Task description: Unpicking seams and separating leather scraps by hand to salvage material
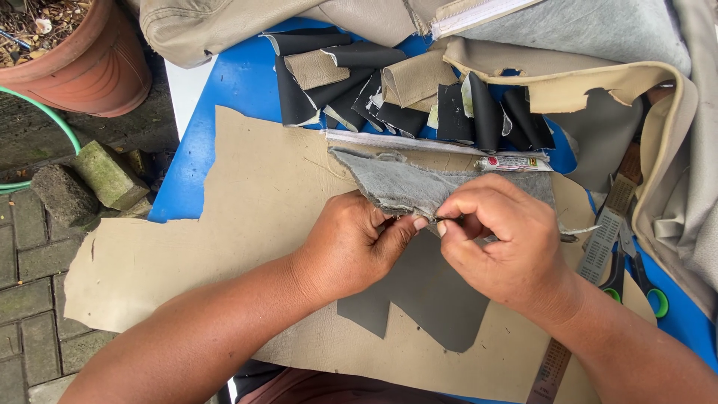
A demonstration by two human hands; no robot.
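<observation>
Terracotta shows first, at the upper left of the frame: a clay pot (82, 56) on dark paving, with a green hose (45, 112) curving under it and a mossy brick (108, 173) just below. To the right begins the blue surface (239, 82), and on it lies a large beige sheet (247, 194) of leather-like material. Along the upper middle is a row of curled black and beige scraps (404, 93).

In the centre the left hand (351, 243) and the right hand (501, 239) come together, thumbs and forefingers nearly touching. Both are pinched on the lower edge of a grey fuzzy strip (419, 183). This strip has its long axis from left to right and lies just above the hands, toward the top of the frame. Something thin seems to be held between the right fingertips, but it is too small to tell. Both hands are equally near the strip; the wrists are low, the forearms enter from the bottom corners. Under them is a dark grey piece (426, 288).

Further right are a small glue tube (512, 162), a ruler (598, 251) and scissors (643, 288) with green handles.
</observation>
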